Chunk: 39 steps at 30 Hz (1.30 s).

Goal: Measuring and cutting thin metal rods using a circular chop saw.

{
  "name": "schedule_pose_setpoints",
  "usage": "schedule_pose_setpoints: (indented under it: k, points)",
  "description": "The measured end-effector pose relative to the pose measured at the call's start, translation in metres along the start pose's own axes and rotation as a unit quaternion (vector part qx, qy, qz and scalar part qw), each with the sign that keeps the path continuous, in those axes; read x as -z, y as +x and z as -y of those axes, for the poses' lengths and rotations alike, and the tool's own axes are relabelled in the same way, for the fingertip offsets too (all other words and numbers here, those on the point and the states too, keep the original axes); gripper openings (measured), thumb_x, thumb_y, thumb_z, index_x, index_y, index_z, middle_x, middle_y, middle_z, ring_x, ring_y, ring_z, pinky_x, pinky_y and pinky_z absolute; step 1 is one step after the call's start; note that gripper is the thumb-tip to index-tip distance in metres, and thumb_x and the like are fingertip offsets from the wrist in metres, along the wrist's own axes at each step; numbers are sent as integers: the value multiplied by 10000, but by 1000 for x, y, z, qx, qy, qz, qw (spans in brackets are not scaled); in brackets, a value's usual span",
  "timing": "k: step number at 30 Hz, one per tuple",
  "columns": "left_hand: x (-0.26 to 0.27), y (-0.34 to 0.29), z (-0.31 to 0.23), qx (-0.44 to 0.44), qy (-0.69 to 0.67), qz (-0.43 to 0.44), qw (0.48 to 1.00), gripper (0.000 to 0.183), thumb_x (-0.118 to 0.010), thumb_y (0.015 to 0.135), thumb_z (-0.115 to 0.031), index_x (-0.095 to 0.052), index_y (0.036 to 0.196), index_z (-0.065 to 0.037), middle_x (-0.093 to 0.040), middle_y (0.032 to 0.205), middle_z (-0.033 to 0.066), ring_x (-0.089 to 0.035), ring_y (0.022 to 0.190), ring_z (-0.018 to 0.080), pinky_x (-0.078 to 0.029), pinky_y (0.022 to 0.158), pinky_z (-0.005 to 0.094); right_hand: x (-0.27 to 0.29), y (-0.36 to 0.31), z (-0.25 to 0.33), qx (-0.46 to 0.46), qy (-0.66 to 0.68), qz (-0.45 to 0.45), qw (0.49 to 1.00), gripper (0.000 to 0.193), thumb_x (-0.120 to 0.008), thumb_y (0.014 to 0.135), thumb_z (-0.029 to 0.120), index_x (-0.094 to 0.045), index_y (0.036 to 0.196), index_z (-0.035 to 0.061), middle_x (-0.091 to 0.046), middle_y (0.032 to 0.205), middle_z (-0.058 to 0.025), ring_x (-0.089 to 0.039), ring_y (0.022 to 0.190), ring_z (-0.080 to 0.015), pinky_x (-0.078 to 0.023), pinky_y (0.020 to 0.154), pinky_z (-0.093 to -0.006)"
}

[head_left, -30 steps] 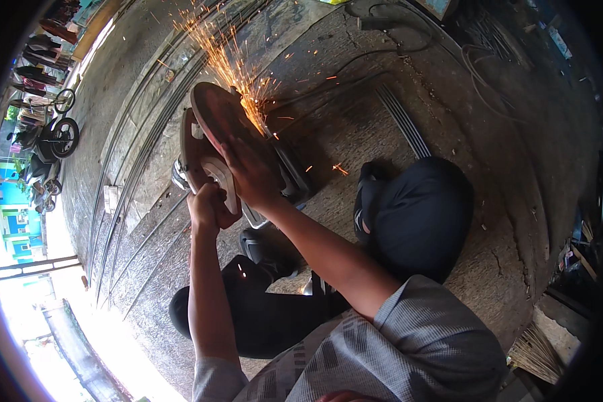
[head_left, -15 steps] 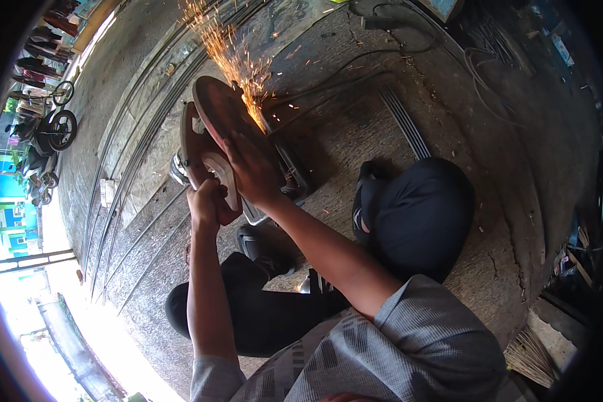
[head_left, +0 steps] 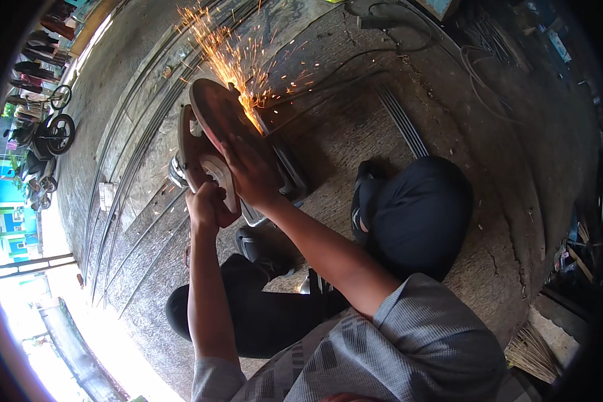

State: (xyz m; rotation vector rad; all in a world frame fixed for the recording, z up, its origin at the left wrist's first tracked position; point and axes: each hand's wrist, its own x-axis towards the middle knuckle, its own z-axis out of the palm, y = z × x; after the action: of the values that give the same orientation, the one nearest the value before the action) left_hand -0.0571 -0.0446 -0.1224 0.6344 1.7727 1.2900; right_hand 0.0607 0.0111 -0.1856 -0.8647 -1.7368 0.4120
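A cut-off saw with a round, rust-red blade guard stands between my feet. My left hand is closed round its handle. My right hand lies on the side of the guard, fingers stretched along it. Bright orange sparks spray from the far side of the guard, away from me and to the left. The cutting disc's contact with the workpiece is hidden behind the guard. The saw's dark base shows just right of my right hand.
Several thin metal bars lie on the concrete beyond my right knee. Long rods run along the floor at left. A dark cable crosses the far floor. Motorbikes stand far left; a bristle bundle lies lower right.
The spark spray keeps streaming and has changed shape, spreading a little more to the right. The guard sits very slightly lower and further left in view. Both hands keep their places on the saw.
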Motion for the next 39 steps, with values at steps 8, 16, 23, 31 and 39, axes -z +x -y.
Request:
schedule_pose_setpoints:
  k: [8,16,23,31,39]
  points:
    - [1,0,-1,-1,-8,3,1000,249,-562,718,-111,-557,915,41,-590,741,109,-597,611,204,-489,571,317,-1,-1,-1,3,2,1,1000,606,-566,821,103,-350,1387,75,-423,1356,-200,-448,1231,-348,-404,1000,-412]
    - [1,1,1,-1,-6,1,1000,292,-553,748,-109,-551,1003,33,-571,761,83,-574,604,192,-479,575,304,-1,-1,1,-10,22,0,1000,600,-488,810,22,-354,1391,85,-421,1358,-199,-449,1227,-361,-394,1004,-423]
    - [1,2,3,-6,9,-17,1000,278,-573,714,-145,-577,896,65,-606,700,127,-604,598,206,-492,570,310,-1,-1,0,-5,19,-5,1000,619,-503,799,20,-343,1393,85,-421,1359,-198,-447,1230,-360,-395,1005,-422]
    - [2,0,2,-18,1,-13,1000,269,-572,715,-155,-591,870,64,-613,694,133,-610,601,210,-496,575,308,-1,0,1,-9,23,4,1000,612,-506,796,17,-354,1385,82,-419,1363,-192,-443,1232,-364,-392,1008,-424]
    - [2,-2,0,-9,1,-6,1000,272,-574,717,-125,-570,917,60,-597,728,113,-601,615,207,-492,578,310,0,-1,0,-7,35,11,999,610,-511,791,7,-359,1379,68,-410,1360,-216,-436,1232,-382,-384,1012,-438]
